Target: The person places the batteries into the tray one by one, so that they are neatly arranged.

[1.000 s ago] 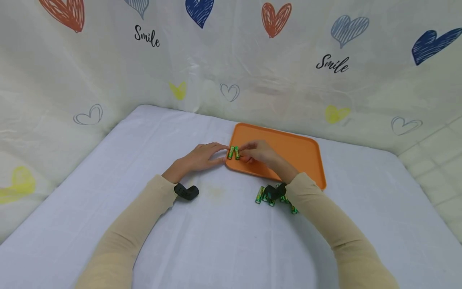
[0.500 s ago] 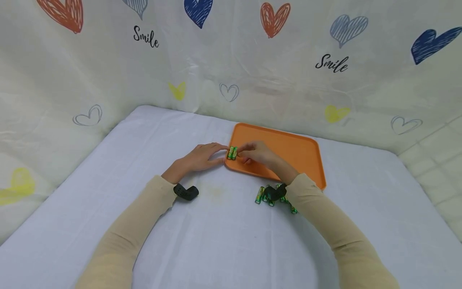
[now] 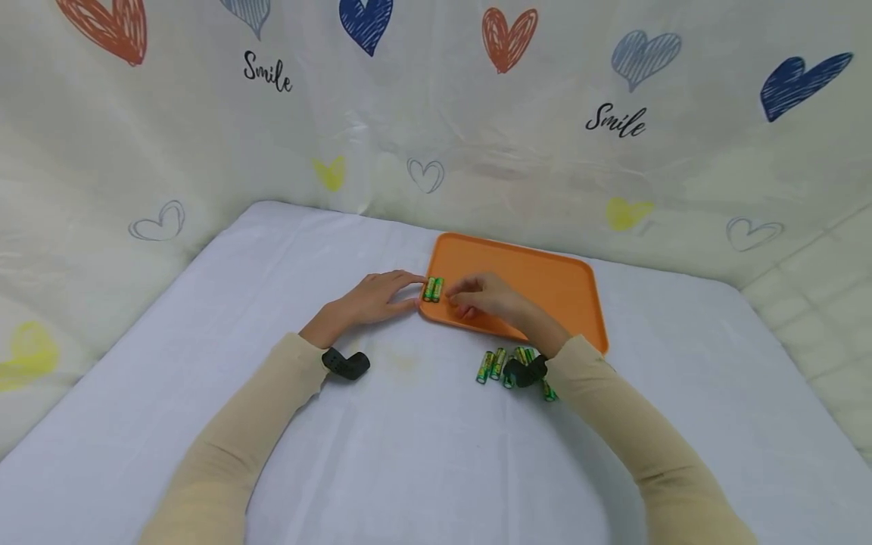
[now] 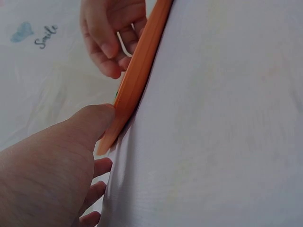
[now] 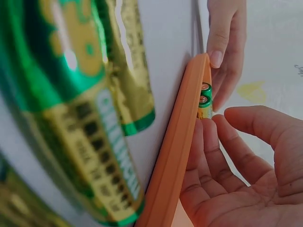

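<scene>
Two green-and-gold batteries lie side by side at the left end of an orange tray. My left hand reaches to the tray's left edge, thumb at the rim and index fingertip beside the batteries. My right hand is over the tray just right of the pair, its fingers loosely bent with nothing between them. In the right wrist view, a gap shows between the right thumb and the fingers, and the ends of the paired batteries show past the fingertips.
Several more batteries lie on the white cloth in front of the tray, partly hidden under the right wrist and its black wrist camera. A curtain printed with hearts hangs behind the table.
The right battery has moved left against the other one, so the two sit together. My right hand has let go and drawn slightly away; my left hand stays at the tray's edge.
</scene>
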Tool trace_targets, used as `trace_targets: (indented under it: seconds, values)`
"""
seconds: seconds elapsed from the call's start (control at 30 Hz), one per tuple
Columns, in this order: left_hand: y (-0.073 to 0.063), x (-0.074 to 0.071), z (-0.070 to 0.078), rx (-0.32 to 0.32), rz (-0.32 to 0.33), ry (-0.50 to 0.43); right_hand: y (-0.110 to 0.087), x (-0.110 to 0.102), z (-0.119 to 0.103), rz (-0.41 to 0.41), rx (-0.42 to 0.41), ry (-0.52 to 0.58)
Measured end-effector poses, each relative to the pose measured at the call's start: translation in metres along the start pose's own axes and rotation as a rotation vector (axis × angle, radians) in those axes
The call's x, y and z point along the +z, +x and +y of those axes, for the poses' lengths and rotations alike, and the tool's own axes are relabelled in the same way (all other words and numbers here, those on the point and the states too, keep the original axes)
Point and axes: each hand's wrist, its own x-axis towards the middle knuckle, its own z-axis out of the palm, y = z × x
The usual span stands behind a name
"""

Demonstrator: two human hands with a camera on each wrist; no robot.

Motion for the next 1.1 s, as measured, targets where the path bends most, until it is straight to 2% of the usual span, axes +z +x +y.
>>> trace_targets:
  seconds: [0.33, 0.47, 0.87, 1.1]
  values:
    - [-0.002, 0.001, -0.004, -0.004, 0.01, -0.009, -0.014, -0.002, 0.005, -0.024, 0.009, 0.005]
    - [-0.003, 0.001, -0.004, -0.002, 0.007, -0.008, -0.021, -0.002, 0.005, -0.024, -0.014, -0.012]
    - [-0.002, 0.002, -0.004, 0.018, 0.016, 0.006, -0.038, -0.009, 0.012, -0.021, -0.15, -0.12]
    - [0.001, 0.003, -0.003, 0.019, 0.01, 0.008, -0.05, -0.016, 0.02, -0.101, -0.244, -0.171]
